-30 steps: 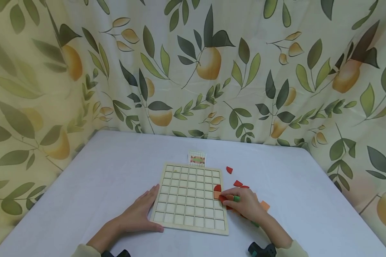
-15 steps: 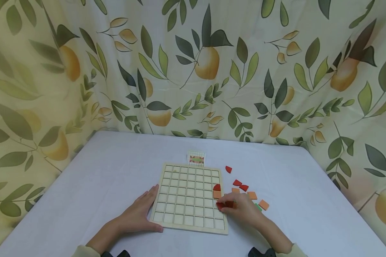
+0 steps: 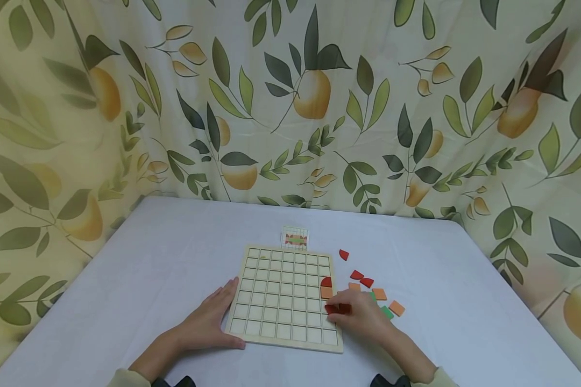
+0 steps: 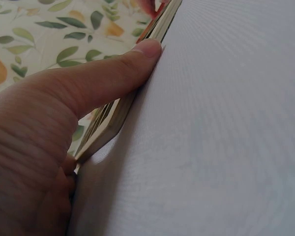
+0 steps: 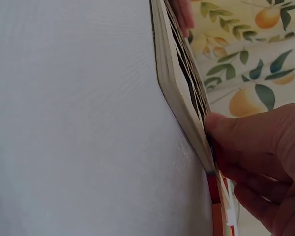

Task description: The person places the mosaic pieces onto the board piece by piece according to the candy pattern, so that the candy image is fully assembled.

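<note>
A wooden grid board point(image 3: 270, 301) lies on the table. My left hand point(image 3: 208, 317) rests at its near left corner, fingers stretched along the left edge and thumb on the front edge; the left wrist view shows that thumb point(image 4: 115, 73) against the rim. At the board's right side my right hand point(image 3: 365, 314) pinches a red quarter-round tile point(image 3: 330, 309) over a right-column cell. Fingers cover part of this tile. Directly above it in that column sit an orange square tile point(image 3: 326, 293) and a red rounded tile point(image 3: 326, 281).
A small pattern card point(image 3: 295, 238) touches the board's far edge. Loose red tiles point(image 3: 356, 274), orange squares point(image 3: 396, 308) and green tiles point(image 3: 387, 312) lie right of the board, some partly behind my right hand. A patterned curtain point(image 3: 271, 107) hangs behind the table.
My right hand has moved slightly toward the front with the red tile, from beside the orange square to the cell below it. The left hand stays where it was.
</note>
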The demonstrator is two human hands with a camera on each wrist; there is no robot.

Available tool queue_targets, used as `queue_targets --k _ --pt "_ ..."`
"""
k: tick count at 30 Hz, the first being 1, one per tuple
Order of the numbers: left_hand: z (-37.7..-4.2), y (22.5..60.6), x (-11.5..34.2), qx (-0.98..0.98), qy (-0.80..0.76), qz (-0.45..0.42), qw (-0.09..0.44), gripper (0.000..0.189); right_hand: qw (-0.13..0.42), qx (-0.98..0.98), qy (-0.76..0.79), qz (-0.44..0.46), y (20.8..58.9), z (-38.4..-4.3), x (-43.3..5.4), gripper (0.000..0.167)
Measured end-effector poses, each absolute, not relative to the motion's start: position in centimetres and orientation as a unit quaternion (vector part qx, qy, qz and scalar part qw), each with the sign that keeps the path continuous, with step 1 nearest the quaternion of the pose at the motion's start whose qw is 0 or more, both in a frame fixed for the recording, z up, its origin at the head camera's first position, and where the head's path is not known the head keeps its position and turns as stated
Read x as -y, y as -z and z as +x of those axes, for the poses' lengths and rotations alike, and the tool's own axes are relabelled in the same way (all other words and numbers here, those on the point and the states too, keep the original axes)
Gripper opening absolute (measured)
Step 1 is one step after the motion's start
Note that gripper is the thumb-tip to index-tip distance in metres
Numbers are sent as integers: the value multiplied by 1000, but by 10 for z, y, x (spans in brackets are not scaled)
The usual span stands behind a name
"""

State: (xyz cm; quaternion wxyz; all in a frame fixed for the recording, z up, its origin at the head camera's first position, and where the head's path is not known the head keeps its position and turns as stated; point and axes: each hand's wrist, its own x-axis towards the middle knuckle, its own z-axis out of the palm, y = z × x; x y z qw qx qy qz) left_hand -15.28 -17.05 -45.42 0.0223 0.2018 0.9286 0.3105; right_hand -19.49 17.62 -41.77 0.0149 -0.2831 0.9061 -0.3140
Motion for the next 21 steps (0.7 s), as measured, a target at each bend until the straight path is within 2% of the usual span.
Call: queue_targets --k 14,21 --pt "-153 453 170 -931 -308 193 27 129 49 -877 338 -339 418 -198 -176 24" --pt "-153 454 169 -929 -311 197 20 129 -16 -896 329 -299 415 -195 -180 26"
